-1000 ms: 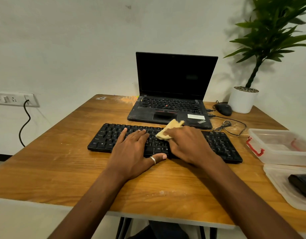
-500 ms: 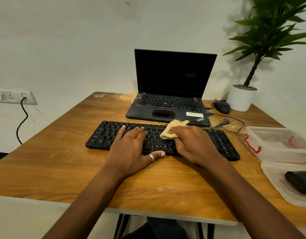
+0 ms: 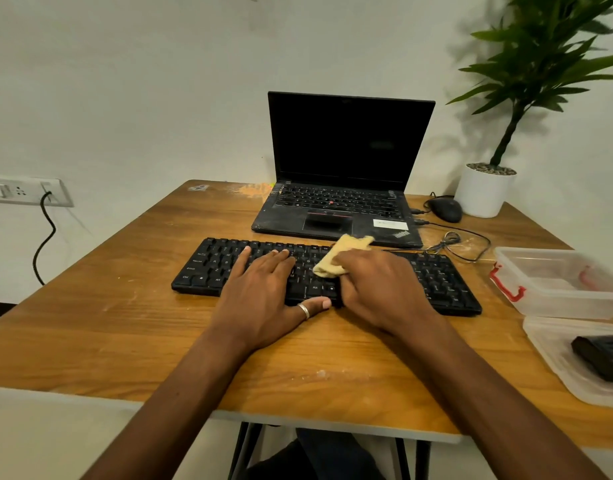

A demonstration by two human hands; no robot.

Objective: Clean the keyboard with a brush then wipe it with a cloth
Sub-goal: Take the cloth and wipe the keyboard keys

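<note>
— What is at the far left?
— A wall socket (image 3: 28, 192) with a black cable (image 3: 43, 244) plugged in and hanging down beside the wooden table (image 3: 125, 306).

— And on the table?
— The black keyboard (image 3: 211, 268) lies flat across the middle, near the front edge, with its left end bare. The left hand (image 3: 263, 299) rests on its left-centre keys, fingers straight and spread, holding nothing. The thumb, which wears a ring (image 3: 303, 310), lies along the keyboard's front edge.

— Where is the cloth?
— The yellow cloth (image 3: 336, 258) sits on the middle keys, just right of the left fingertips. The right hand (image 3: 384, 289) covers its near part, fingers curled round it and pressing it to the keys. One end sticks out toward the laptop (image 3: 346, 168).

— What of the laptop?
— Open, with a dark screen, just behind the keyboard.

— And further right?
— A black mouse (image 3: 445, 209) beside a white plant pot (image 3: 485, 192) at the far corner, its wire looped behind the keyboard's right end. Nearer, a clear container (image 3: 557, 282) with red clips, and in front of it a clear lid (image 3: 547, 344) bearing a dark object (image 3: 602, 358), too blurred to name
</note>
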